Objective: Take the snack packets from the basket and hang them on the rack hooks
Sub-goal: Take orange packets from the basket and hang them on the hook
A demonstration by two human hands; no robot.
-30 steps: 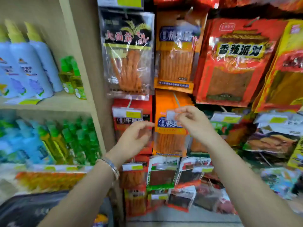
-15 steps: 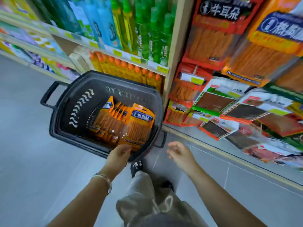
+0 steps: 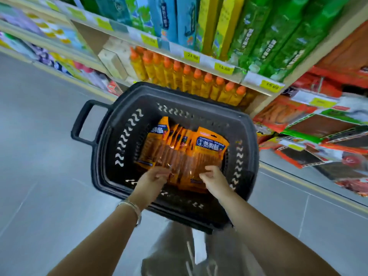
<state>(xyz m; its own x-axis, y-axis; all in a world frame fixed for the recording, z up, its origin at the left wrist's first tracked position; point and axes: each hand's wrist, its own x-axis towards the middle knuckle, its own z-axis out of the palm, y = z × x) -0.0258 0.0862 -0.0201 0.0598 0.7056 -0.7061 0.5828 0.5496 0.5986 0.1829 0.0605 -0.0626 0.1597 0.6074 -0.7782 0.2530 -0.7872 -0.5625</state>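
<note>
Item: fanned row of glossy orange plastic snack packets [image 3: 179, 150], unhung, in slotted black plastic basket [image 3: 199, 92], near edges pinched by curled left hand [image 3: 151, 181] and right hand [image 3: 216, 181]; hanging judged largely outstanding, stocked rack [image 3: 310, 128] beyond right hand.

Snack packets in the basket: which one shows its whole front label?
The rightmost packet, by the right hand; the others are overlapped, showing only strips.

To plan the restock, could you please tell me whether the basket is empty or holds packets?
Not empty: a row of overlapping orange snack packets lies inside the black basket.
</note>
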